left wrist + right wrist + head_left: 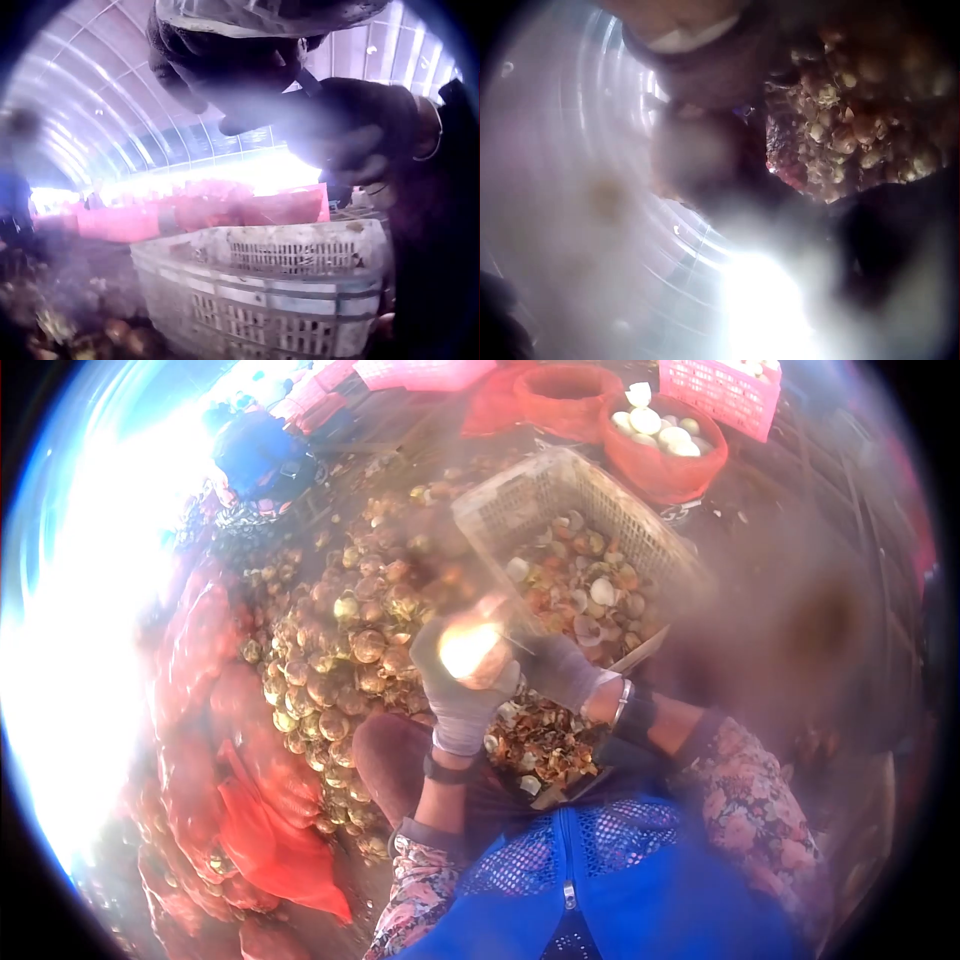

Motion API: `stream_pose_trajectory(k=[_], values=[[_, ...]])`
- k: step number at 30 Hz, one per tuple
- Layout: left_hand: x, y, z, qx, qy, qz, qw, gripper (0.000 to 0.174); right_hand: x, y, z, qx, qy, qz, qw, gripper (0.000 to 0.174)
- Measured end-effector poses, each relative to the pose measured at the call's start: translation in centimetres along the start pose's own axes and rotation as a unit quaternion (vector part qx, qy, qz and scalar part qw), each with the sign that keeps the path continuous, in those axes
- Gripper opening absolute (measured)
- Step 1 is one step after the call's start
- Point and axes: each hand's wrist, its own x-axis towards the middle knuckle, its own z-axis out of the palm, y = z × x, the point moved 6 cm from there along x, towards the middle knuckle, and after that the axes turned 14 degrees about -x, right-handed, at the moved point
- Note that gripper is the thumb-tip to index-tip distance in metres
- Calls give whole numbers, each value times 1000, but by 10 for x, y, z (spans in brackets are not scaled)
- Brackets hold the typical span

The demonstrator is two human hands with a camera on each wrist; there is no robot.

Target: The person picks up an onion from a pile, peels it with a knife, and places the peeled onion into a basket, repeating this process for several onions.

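Observation:
My gloved left hand (458,705) grips an onion (478,652), its upper side washed out by glare in the head view. Close on its right, my gloved right hand (568,670) has its fingers curled round a small knife, seen as a thin dark blade (307,82) in the left wrist view. That blade points toward the onion. Both hands are over the near end of a pale plastic crate (520,485) holding onions and loose skins (545,745). Blur and glare hide most of the grip in the right wrist view.
Unpeeled onions (325,670) are heaped to the left, beside red mesh sacks (205,690). Beyond the crate stand a red basin (665,470) of peeled white onions and another red tub (565,405). A pink crate (725,395) is at the back right.

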Motion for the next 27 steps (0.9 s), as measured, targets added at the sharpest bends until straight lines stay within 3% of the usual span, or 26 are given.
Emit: stream_pose_trajectory(k=[1, 3, 5, 8, 9, 12, 13, 15, 16, 17, 18, 19, 20, 21, 22, 23, 25, 27], values=[[-3, -10, -1, -76, 8, -65, 995, 70, 12, 1, -21, 19, -95, 52, 994, 46], [-14, -1, 16, -196, 6, -167, 966, 66, 17, 7, -31, 87, -123, 107, 983, 52], [-19, 18, 39, -295, -7, -232, 927, 61, 14, 17, -35, 180, 11, 115, 977, 57], [-26, 10, 45, -365, 91, -287, 881, 62, 21, 32, -35, 137, 10, 91, 986, 64], [-24, 25, 55, -376, 25, -316, 871, 63, 25, 38, -37, 105, -9, 86, 991, 65], [-30, 26, 58, -449, -57, -358, 817, 65, 30, 42, -49, 60, -87, 88, 990, 69], [-28, 25, 56, -399, 7, -336, 853, 65, 29, 42, -50, 80, -125, 99, 984, 69], [-21, 22, 49, -340, 10, -299, 892, 66, 34, 31, -65, 81, -29, 39, 996, 69], [-18, 19, 41, -310, 11, -278, 909, 67, 36, 14, -81, 62, 105, -33, 992, 69], [-19, 12, 28, -281, -54, -306, 908, 91, 36, 9, -87, 99, 127, -74, 984, 65], [-19, 9, 22, -298, -73, -289, 907, 74, 35, 3, -93, 134, 146, -117, 973, 62], [-18, 11, 22, -316, -94, -272, 904, 58, 36, 9, -93, 222, 55, -129, 965, 56], [-20, 13, 19, -312, -97, -284, 901, 48, 27, 17, -82, 395, -86, -85, 911, 50], [-21, 18, 19, -308, -101, -296, 899, 38, 14, 26, -70, 594, -208, 27, 777, 44], [-22, 23, 19, -304, -105, -308, 896, 28, -1, 35, -63, 693, -276, 160, 647, 39], [-23, 23, 14, -288, -91, -327, 895, 32, 1, 34, -67, 654, -257, 133, 699, 35], [-19, 35, 21, -255, -123, -333, 899, 57, 5, 31, -72, 682, -238, 117, 682, 23], [-20, 40, 24, -224, -160, -342, 899, 67, 5, 27, -73, 802, -234, 136, 532, 26]])
